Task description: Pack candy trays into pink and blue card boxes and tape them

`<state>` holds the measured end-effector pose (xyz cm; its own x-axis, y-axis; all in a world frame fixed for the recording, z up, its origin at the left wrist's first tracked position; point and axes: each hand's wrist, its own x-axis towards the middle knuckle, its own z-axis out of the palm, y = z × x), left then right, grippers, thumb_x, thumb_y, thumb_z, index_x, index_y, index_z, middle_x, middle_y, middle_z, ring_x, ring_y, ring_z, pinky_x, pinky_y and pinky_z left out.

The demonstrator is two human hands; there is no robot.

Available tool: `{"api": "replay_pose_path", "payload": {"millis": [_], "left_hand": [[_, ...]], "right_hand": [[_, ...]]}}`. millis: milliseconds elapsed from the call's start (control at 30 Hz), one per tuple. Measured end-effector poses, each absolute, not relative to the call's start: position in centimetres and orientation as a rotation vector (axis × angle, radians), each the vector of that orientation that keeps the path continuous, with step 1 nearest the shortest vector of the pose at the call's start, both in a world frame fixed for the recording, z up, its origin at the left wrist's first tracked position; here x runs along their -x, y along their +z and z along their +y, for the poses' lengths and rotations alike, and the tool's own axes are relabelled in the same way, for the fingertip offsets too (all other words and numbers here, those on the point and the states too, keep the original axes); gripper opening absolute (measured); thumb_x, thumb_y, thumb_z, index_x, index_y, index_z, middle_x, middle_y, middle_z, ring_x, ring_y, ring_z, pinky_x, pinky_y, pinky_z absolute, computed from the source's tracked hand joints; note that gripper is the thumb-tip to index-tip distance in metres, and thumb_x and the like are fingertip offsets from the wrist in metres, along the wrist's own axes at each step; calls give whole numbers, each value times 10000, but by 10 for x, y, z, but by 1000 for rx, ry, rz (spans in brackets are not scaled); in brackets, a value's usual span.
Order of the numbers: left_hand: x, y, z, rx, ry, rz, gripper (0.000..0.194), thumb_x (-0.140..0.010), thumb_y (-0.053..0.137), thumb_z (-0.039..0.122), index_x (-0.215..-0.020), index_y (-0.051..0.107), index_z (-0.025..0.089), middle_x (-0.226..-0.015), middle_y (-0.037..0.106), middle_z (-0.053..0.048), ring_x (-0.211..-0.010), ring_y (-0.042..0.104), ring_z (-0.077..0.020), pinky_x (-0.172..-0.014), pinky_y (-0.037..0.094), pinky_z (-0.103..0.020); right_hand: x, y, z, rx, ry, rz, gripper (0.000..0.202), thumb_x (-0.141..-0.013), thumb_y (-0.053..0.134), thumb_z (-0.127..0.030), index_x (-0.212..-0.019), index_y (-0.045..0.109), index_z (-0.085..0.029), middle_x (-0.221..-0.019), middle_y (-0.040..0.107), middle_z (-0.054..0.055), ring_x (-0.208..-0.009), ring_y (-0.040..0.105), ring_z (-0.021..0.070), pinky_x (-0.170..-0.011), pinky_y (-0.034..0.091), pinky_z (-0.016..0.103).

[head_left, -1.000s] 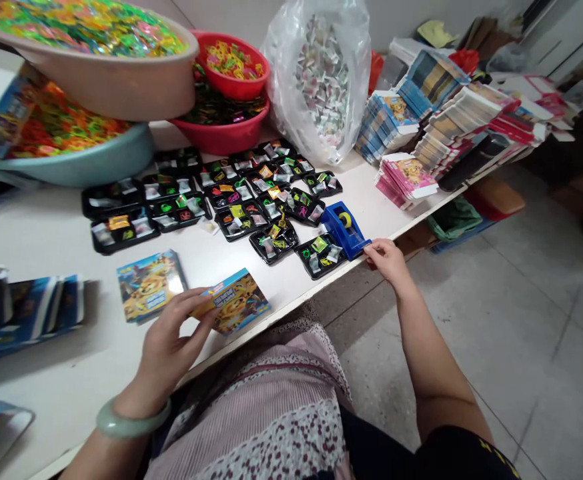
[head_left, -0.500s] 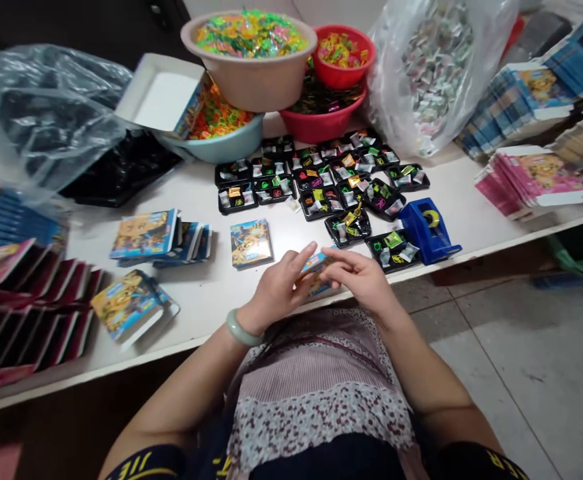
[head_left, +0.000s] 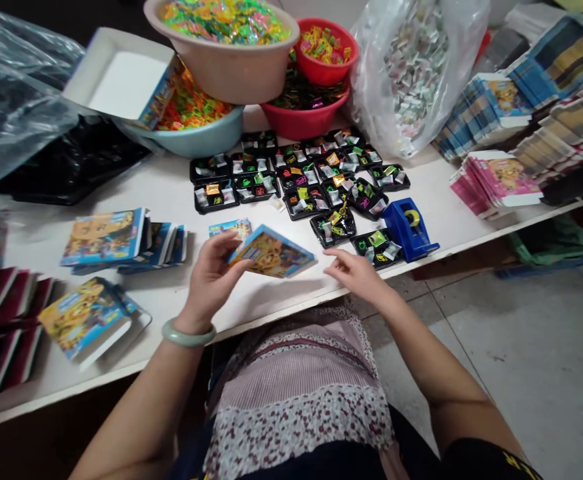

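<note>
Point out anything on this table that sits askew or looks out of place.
An open white cardboard box leans tilted on the rim of the pale blue basin, not flat on the white table. The beige basin sits stacked on that basin. Nothing looks spilled.

Box [head_left: 271,253] hides another box [head_left: 229,229] behind it.

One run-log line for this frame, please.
left hand: grip on printed box, raised off table | right hand: open, beside box | blue tape dispenser: untouched
</note>
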<state>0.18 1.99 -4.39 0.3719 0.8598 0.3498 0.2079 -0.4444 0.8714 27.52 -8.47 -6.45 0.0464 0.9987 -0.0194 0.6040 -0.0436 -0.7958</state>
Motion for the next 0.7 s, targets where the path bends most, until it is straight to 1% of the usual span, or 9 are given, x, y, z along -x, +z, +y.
{"api": "replay_pose_path", "payload": {"millis": [33,100,167,200,333,433,500,600,700], "left_hand": [[9,-48,21,-1858,1032,911,414,-794,711,302,-1185,588,249,-1049,664,-50,-962,648,-182,-861,564,-318],[31,-56,19,-1913,882,879,314,-811,683,299,-1116,636,242,-1052,686,-65,-993,653,-205,-922,552,-363],[54,-65,16,-2048,770,875,220,-815,661,293,-1030,671,250,-1073,699,-73,-1049,646,-237,-990,521,-426],[64,-69,15,-2144,724,884,235,-800,666,289,-1034,673,263,-1108,697,-72,-1096,629,-259,-1017,501,-464],[92,-80,14,-2526,563,1024,431,-784,595,205,-1206,613,289,-1312,609,-70,-1275,499,-316,-1072,433,-553],[94,-76,11,-2611,534,1122,455,-850,419,126,-1267,560,242,-1366,552,-85,-1277,494,-285,-1078,436,-501],[89,-69,5,-2612,584,1155,426,-887,375,132,-1259,549,245,-1351,547,-64,-1237,521,-270,-1065,448,-476],[76,-57,-8,-2593,642,1120,377,-922,446,212,-1286,518,279,-1330,545,-38,-1197,541,-272,-1051,457,-475],[60,-57,-21,-2652,511,914,435,-914,537,299,-1345,475,284,-1362,534,-71,-1264,499,-298,-1065,446,-490]], "right_hand": [[-287,-69,-86,1734,732,-1666,317,-900,573,-306,-1194,636,-206,-904,719,45,-785,638,194,-721,479,305],[-309,-76,-82,1788,511,-1801,224,-912,550,-260,-1084,681,-203,-1026,717,79,-946,618,238,-830,472,359],[-324,-81,-71,1822,363,-1943,210,-909,540,-203,-1058,687,-195,-1094,709,91,-1046,574,269,-905,441,400],[-327,-84,-65,1843,321,-1996,214,-906,535,-181,-1059,686,-193,-1109,707,92,-1060,560,277,-915,431,410],[-322,-92,-45,1958,219,-2077,210,-913,520,-157,-1029,691,-195,-1070,716,95,-1023,540,283,-875,410,413],[-316,-92,-41,1949,191,-2100,209,-924,518,-165,-1046,686,-184,-1057,718,93,-1002,543,271,-851,401,393],[-322,-86,-40,1917,175,-2102,219,-929,521,-181,-1080,679,-182,-1089,712,88,-1013,551,262,-852,399,377],[-348,-69,-38,2042,105,-2033,258,-948,480,-207,-1096,688,-173,-1088,714,102,-984,575,261,-833,403,372],[-380,-53,-30,2367,61,-2026,291,-932,463,-182,-1060,723,-161,-1021,726,130,-924,595,274,-775,401,372]]}}
